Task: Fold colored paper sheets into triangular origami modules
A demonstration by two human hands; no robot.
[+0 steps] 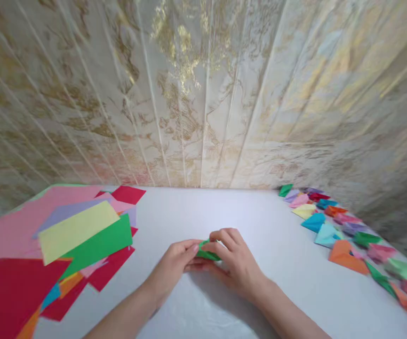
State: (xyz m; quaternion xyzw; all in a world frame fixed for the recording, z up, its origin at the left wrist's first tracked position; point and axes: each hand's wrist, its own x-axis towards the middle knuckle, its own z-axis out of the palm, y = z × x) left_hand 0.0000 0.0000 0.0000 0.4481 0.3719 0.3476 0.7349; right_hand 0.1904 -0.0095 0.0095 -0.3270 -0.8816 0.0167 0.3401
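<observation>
A small piece of folded green paper [207,252] is held between my two hands, just above the white table. My left hand [179,260] grips its left end, the thumb on top and the fingers underneath. From the right, my right hand [234,263] pinches the same paper with bent fingers over its upper side. Much of the paper is hidden by the fingers, so its full folded shape cannot be made out.
Loose coloured sheets lie overlapping on the left, among them a red sheet [16,296], a green sheet [100,245] and a pale yellow sheet [79,230]. Several folded paper pieces, including an orange one [347,256], line the right side. A patterned curtain [189,94] hangs behind the white table [175,212].
</observation>
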